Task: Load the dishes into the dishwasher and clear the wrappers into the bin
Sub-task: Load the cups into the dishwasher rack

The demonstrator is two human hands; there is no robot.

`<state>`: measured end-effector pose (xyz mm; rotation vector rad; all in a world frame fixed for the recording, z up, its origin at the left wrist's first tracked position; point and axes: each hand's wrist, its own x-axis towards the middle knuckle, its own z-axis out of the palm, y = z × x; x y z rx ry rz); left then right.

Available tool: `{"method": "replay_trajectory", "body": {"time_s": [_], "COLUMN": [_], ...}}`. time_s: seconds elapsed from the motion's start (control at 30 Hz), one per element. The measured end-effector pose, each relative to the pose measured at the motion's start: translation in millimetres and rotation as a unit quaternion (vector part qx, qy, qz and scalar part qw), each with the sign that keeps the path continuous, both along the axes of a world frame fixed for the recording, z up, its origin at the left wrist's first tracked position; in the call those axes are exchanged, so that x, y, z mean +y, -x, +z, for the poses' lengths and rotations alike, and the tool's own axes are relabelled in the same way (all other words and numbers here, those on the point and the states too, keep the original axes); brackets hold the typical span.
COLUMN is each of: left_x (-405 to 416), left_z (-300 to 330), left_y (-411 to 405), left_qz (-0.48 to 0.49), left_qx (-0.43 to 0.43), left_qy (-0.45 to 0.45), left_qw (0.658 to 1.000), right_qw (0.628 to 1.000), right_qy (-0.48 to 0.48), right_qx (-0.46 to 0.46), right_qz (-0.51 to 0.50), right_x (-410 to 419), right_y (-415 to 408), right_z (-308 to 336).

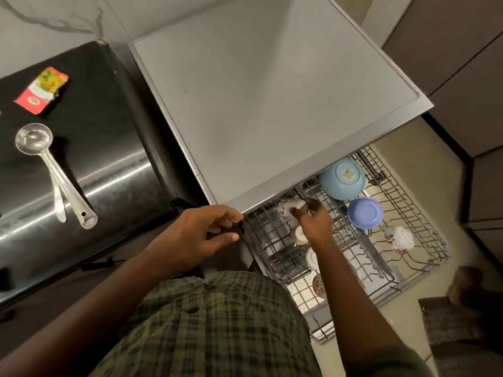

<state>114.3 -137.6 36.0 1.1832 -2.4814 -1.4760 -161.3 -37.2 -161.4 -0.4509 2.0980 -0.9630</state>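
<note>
The dishwasher rack [416,213] is pulled out below the grey dishwasher top [258,99]. My right hand [313,221] reaches into the rack's left part and pinches a white floral cup [285,206]. My left hand [201,232] hovers beside the rack's left corner with loosely curled fingers and holds nothing. In the rack sit a light blue bowl [341,178], a purple bowl [364,212], another floral cup [398,239] and several small cups under my right arm. On the black counter [109,137] lie a steel ladle [51,164] and a red-and-yellow wrapper [42,89].
A spoon [58,205] lies partly under the ladle's handle. A dark mat [449,322] lies on the floor at the right, with a foot on it. Cabinet fronts stand at the far right. My green checked shirt fills the bottom centre.
</note>
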Motion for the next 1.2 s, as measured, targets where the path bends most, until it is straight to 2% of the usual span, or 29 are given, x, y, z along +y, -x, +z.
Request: {"method": "replay_trajectory", "body": {"time_s": [0.1,0.23,0.5,0.8,0.87,1.0,1.1,1.2], "left_x": [0.4,0.7,0.5,0.6,-0.6,-3.7,-7.5,-14.3], "left_z": [4.9,12.0,18.0,15.2,14.0,9.6,5.8,3.6], "left_y": [-9.0,-19.8,-34.3,-37.8,-39.4,-40.0,-39.7,-38.4], "left_qz": [0.034,0.066,0.11,0.106,0.1,0.086,0.071,0.05], "left_qx": [-0.009,-0.019,-0.028,-0.014,-0.013,0.001,0.02,0.046], "left_qy": [0.011,0.02,0.026,0.016,0.014,0.009,0.001,0.005], "left_qw": [0.999,0.997,0.993,0.994,0.995,0.996,0.997,0.998], "right_qw": [0.972,0.934,0.903,0.899,0.9,0.936,0.974,0.997], "right_qy": [-0.072,-0.169,-0.201,-0.227,-0.235,-0.18,-0.075,0.003], "right_qx": [0.155,0.18,0.235,0.208,0.214,0.198,0.169,0.077], "right_qz": [0.161,0.26,0.298,0.311,0.298,0.231,0.134,0.008], "right_x": [-18.0,-28.0,-36.5,-42.9,-37.9,-29.0,-18.5,-7.4], "right_y": [0.2,-7.9,-9.2,-6.7,-11.6,-21.0,-37.2,-60.7], "right_z": [-45.0,-77.9,-95.5,-85.7,-78.4,-54.8,-22.2,22.0]}}
